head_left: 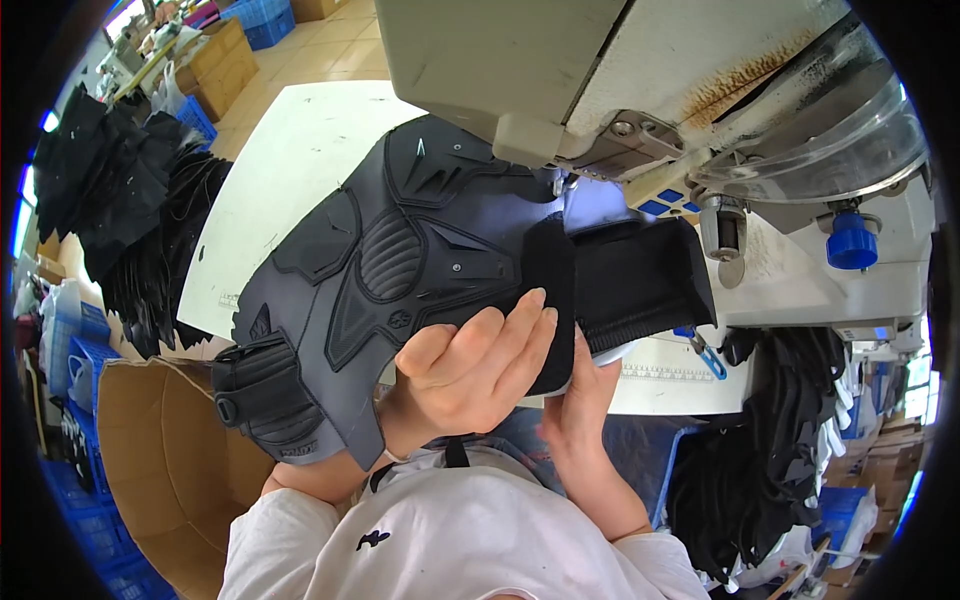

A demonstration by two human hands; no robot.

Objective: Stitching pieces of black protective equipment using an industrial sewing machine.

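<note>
A dark grey padded fabric panel [300, 260] with moulded black patches and a ribbed oval lies across the white sewing table [265, 150]. Its upper right part is under the sewing machine head [520, 70]. My left hand [480, 365] is in front of the panel, palm side up, its fingers lightly bent and resting by a black strip [550, 250]; nothing shows in its palm. To the right of that strip extends a black fabric flap [640, 275]. My right hand [585, 390] grips the flap's lower edge, with most of its fingers hidden beneath.
Blue-handled thread snips [710, 358] lie on the table at right. Stacks of black fabric pieces hang at far left [130, 200] and lower right [750, 450]. An open cardboard box [170, 460] stands at lower left. A blue knob [852, 240] projects from the machine.
</note>
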